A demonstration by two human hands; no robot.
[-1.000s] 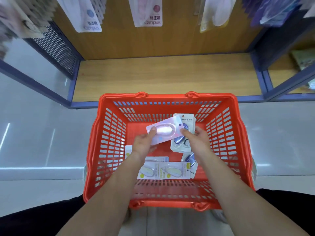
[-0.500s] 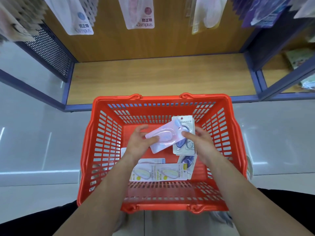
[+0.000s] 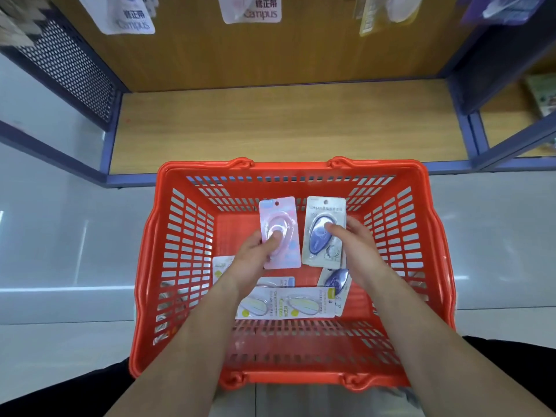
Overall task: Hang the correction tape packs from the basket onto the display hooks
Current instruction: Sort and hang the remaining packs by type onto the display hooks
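While the L hand (image 3: 252,260) pinches the pink pack (image 3: 281,221) & the R hand (image 3: 358,242) grips the purple pack (image 3: 319,236), both held inside the basket (image 3: 294,167), keep hang-holes (image 3: 325,202) up & lift straight out.

Bright, even indoor light, falling from above as far as I can read it. Glossy floor (image 3: 60,251) throws back pale streaks near the left edge and a shorter one at right. Shadows faint and soft-edged wherever I find them. Red basket (image 3: 288,168) sits crisp at centre, colours saturated. Hanging packs (image 3: 252,10) along the top edge smear, print half legible. Heavy wide-angle bending: shelf frame (image 3: 465,130) rails splay toward the corners. Far right side panel (image 3: 487,61) sits in shade.
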